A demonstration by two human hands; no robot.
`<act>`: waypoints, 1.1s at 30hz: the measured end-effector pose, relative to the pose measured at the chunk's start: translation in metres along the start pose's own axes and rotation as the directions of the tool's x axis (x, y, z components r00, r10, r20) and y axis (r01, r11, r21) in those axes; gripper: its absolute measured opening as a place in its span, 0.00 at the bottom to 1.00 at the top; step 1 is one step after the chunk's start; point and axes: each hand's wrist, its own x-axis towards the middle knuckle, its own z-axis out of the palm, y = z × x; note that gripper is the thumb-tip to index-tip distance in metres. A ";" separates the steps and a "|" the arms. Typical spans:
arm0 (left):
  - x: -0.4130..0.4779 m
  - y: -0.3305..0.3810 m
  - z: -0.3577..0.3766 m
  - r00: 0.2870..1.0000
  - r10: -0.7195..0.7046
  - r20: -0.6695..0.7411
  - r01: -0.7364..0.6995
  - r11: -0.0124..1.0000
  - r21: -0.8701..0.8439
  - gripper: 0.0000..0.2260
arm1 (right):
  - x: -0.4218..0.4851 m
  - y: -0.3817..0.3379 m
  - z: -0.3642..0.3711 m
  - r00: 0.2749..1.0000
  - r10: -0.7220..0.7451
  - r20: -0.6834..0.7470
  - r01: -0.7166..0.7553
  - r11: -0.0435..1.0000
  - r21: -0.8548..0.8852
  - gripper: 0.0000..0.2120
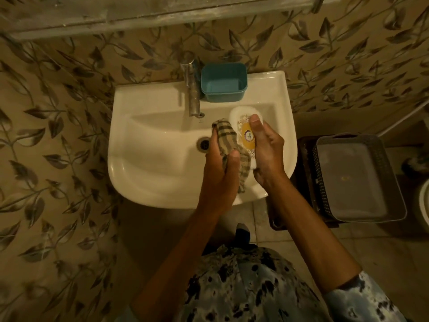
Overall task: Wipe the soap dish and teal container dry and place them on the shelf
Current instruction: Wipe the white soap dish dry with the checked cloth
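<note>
A leaf-patterned tiled wall (58,135) filled the back and left of the view, with a grey ledge (139,15) running along its top. Against it stood a white sink (144,94), and to the sink's right a grey basket (394,170) sat on a darker latticed crate (308,159). Two bare forearms reached in from below over the basin. The teal container (224,82) stood upright on the sink's back rim, just beside the metal tap (191,89) and untouched by either hand. The right hand (267,149) gripped the soap dish (241,115), a white oval piece with a yellow label facing up, its thumb pressed on top and its fingers curled underneath; the dish was held tilted above the right side of the basin. The left hand (222,173) was closed round a checked cloth (226,135), bunched between thumb and fingers and touching the dish's left edge, one end hanging below the hand. The drain (204,144) showed in the basin just left of the cloth.
</note>
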 end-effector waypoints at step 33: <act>-0.015 -0.003 -0.007 0.903 -0.321 -0.286 0.014 0.687 -0.727 0.16 | -0.048 0.009 -0.017 0.930 0.157 0.332 -0.317 0.799 0.511 0.24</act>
